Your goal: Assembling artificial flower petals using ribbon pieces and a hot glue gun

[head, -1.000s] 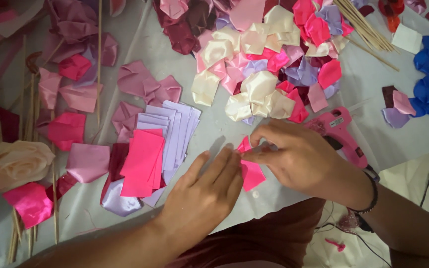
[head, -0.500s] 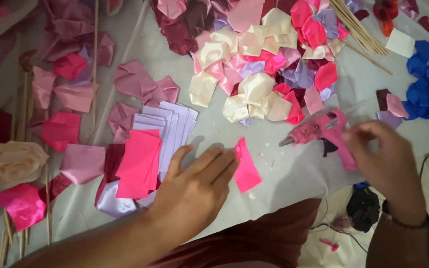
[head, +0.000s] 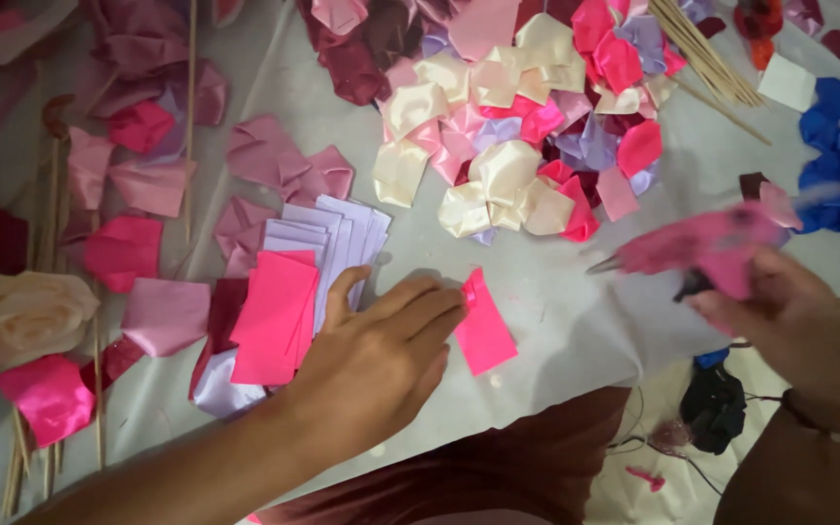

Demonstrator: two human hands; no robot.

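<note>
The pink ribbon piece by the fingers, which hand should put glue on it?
Probably the right hand: it grips the pink glue gun, nozzle aimed toward the pink ribbon piece. The left hand lies flat, fingertips at the piece's edge, steadying it.

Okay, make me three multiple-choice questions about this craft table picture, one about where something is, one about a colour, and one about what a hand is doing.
1. Where do the wooden skewers lie?
A. top right of the table
B. under the left hand
C. on the floor

2. What colour is the ribbon piece at the left hand's fingertips?
A. blue
B. bright pink
C. cream

3. What is the right hand doing?
A. resting flat and empty
B. gripping a pink glue gun
C. pinching a skewer

Answers:
1 A, the bundle of sticks sits at the upper right beside the heap of folded satin petals.
2 B, the small rectangle is hot pink on the white table cover.
3 B, its fingers wrap the gun's handle, nozzle pointing left.
</note>
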